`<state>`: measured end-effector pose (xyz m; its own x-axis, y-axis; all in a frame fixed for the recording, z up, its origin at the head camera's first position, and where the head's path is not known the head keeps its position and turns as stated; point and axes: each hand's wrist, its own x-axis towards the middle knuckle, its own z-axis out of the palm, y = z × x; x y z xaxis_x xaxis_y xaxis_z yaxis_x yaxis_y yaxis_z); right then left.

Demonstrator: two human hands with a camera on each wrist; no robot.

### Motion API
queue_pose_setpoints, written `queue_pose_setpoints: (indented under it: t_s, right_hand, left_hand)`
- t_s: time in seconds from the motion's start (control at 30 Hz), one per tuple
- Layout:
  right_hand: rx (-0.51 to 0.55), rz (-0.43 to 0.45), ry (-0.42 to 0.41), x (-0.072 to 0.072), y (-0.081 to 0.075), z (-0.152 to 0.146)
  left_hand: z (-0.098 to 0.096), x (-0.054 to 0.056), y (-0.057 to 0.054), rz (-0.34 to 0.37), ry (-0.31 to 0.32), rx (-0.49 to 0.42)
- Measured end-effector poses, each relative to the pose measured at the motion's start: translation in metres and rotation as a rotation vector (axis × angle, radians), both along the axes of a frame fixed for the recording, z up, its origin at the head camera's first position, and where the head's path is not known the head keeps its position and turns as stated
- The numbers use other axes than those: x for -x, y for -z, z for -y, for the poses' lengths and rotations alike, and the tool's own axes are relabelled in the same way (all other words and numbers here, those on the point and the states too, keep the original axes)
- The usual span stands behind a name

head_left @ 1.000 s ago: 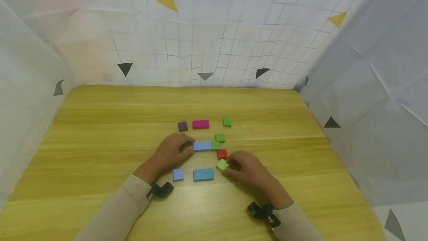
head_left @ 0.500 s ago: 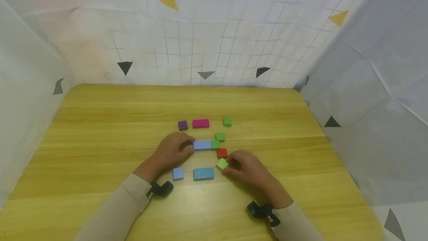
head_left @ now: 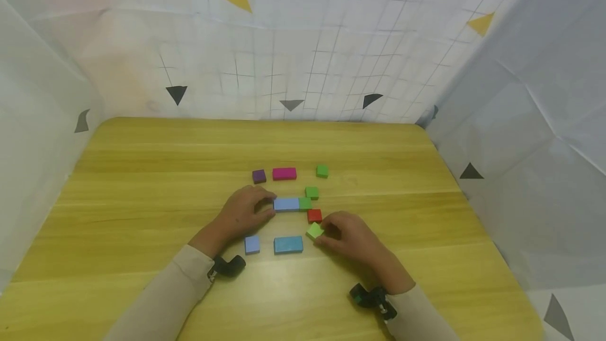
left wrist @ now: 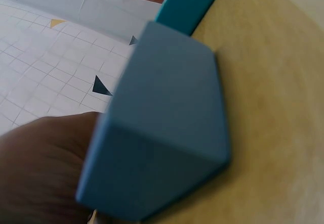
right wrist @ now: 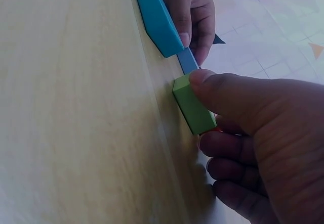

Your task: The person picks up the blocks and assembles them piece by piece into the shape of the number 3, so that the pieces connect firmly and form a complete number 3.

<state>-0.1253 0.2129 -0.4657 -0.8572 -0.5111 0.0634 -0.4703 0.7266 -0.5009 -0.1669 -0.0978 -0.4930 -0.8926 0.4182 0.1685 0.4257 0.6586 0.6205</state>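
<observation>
My left hand (head_left: 243,213) pinches the left end of a long light-blue block (head_left: 286,204) between thumb and forefinger. A green block (head_left: 305,204) touches that block's right end. With thumb and fingers, my right hand (head_left: 347,236) holds a light-green block (head_left: 314,231), turned at an angle on the table; the right wrist view shows the thumb on this light-green block (right wrist: 193,105). Just behind it lies a red block (head_left: 314,216). Another green block (head_left: 311,192) sits behind the joined pair.
Near the left wrist is a small blue block (head_left: 252,244), large in the left wrist view. A teal block (head_left: 288,244) lies between the forearms. Farther back are a purple block (head_left: 259,176), a magenta block (head_left: 284,173) and a green block (head_left: 322,171) on the wooden table (head_left: 142,172).
The hands and blocks keep their places on the table. Only the head view has tilted slightly, so the scene sits a little higher in frame.
</observation>
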Motion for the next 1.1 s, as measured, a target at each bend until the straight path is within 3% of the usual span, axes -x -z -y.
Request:
queue_pose_setpoints:
  t_s: [1.1]
  right_hand:
    - [0.011,-0.003,0.021,-0.0008,0.0018,0.0007]
  left_hand:
    - [0.0007,-0.0015,-0.0015,0.037,-0.003,0.007]
